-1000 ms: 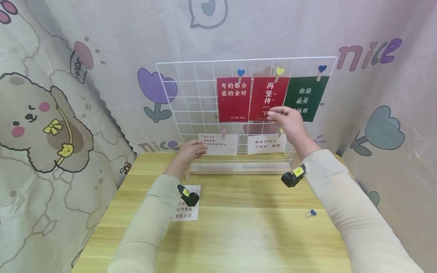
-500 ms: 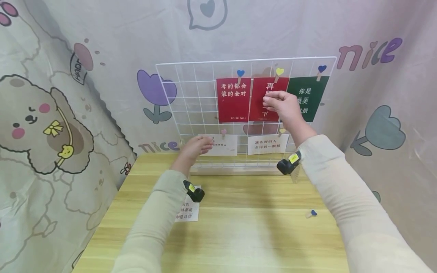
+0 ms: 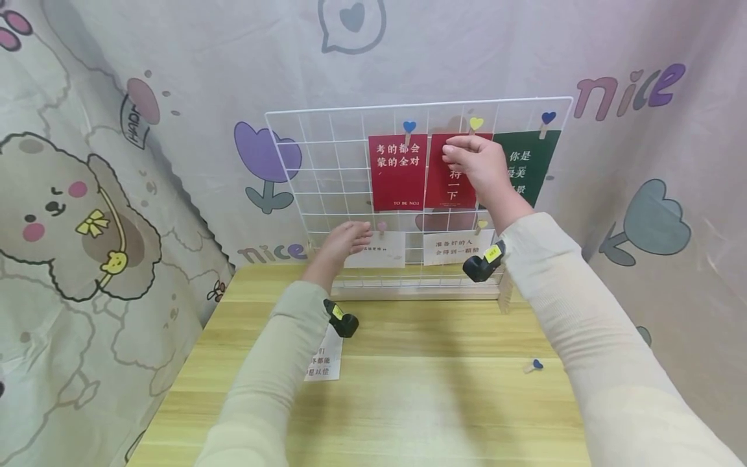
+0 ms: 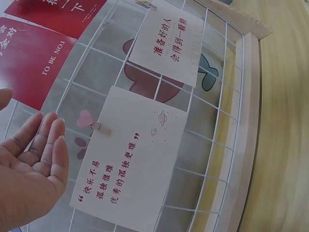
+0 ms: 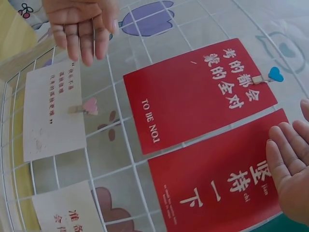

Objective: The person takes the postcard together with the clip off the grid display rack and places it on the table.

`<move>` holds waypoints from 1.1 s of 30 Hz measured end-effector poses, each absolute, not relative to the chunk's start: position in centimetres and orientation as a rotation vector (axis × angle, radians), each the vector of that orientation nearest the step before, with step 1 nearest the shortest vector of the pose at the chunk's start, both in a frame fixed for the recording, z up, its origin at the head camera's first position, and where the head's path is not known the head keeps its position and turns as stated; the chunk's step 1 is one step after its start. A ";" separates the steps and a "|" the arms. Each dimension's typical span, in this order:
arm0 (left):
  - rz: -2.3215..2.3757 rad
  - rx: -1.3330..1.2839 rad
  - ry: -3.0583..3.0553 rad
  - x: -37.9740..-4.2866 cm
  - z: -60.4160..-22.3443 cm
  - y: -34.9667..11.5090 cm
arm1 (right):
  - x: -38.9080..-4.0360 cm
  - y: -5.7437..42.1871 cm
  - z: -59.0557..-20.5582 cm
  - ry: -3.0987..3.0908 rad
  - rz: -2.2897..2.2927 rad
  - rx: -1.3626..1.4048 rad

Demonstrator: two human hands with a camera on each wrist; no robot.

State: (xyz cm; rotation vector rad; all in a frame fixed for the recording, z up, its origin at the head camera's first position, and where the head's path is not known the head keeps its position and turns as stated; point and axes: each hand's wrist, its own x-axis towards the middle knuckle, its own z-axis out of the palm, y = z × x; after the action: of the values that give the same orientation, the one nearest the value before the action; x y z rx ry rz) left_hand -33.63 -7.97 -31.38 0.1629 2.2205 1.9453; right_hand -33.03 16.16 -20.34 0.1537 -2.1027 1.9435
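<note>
In the head view, my right hand (image 3: 481, 165) is in front of the middle red card (image 3: 440, 185), covering part of its writing, just below a yellow heart clip (image 3: 476, 123). Its fingers are loosely bent, with nothing visible in them. Lower down, my left hand (image 3: 345, 245) overlaps the left white card (image 3: 382, 253); in the left wrist view its palm is bare, the fingers relaxed near a pink heart clip (image 4: 85, 118). Another red card (image 3: 397, 181), a green card (image 3: 539, 162) and a second white card (image 3: 458, 248) also hang on the white wire grid (image 3: 420, 106).
The grid stands in a wooden base (image 3: 420, 293) at the back of the table (image 3: 420, 402). A loose white card (image 3: 328, 363) lies partly under my left forearm. One blue heart clip (image 3: 536, 365) rests at the right. A patterned curtain (image 3: 192, 52) hangs behind.
My right hand has risen along the middle red card, from its lower edge to near its top. The left hand has shifted right and up, over the left white card.
</note>
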 end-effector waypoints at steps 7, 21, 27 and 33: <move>2.004 0.143 2.203 -34.3 -31.3 -7.7 | -33.7 15.2 -19.4 -2.047 1.969 0.205; 2.144 0.138 2.096 -35.2 -30.9 -7.2 | -34.5 13.9 -17.4 -2.119 1.913 0.237; 2.169 0.115 2.073 -35.3 -31.0 -7.1 | -34.7 13.3 -16.9 -2.244 1.791 0.224; 2.173 0.104 2.076 -35.5 -30.8 -7.3 | -36.2 13.1 -17.2 -2.268 1.760 0.244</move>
State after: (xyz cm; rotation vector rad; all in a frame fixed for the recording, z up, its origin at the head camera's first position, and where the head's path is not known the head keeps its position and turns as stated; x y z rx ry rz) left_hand -35.54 -7.25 -30.81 0.1040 2.0757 2.1732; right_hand -36.17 13.13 -17.19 0.2441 -2.2675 1.7600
